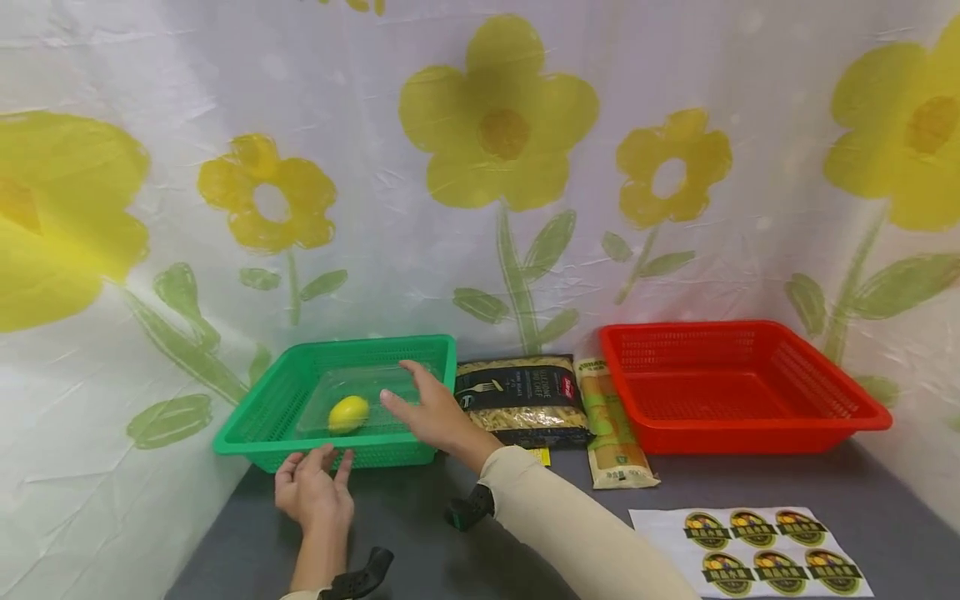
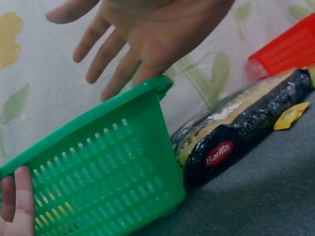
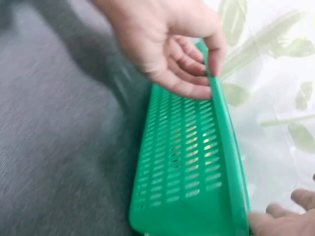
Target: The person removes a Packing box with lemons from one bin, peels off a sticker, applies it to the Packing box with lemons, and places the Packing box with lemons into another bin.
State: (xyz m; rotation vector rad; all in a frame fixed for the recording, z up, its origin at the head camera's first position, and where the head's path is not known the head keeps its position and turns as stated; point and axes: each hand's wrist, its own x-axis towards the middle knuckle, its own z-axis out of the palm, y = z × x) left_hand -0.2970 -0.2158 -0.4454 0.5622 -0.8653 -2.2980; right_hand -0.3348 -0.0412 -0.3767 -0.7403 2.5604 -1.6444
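Observation:
A green perforated basket (image 1: 258,417) stands at the left of the dark table. In it lie a yellow lemon (image 1: 348,414) and a clear plastic container (image 1: 386,382); I cannot tell whether the lemon is inside the container. My left hand (image 1: 315,492) grips the basket's front rim, fingers curled against the outer wall in the right wrist view. Over the basket's right front corner hovers my right hand (image 1: 438,412), its fingers spread and holding nothing. In the left wrist view, that right hand (image 2: 152,34) appears just above the rim.
Right of the basket lies a black Barilla pasta bag (image 1: 525,400), then a long yellow-green packet (image 1: 615,429). A red basket (image 1: 757,442) stands at the right. A sheet of round stickers (image 1: 750,550) lies near the front right. Behind hangs a flowered curtain (image 1: 375,250).

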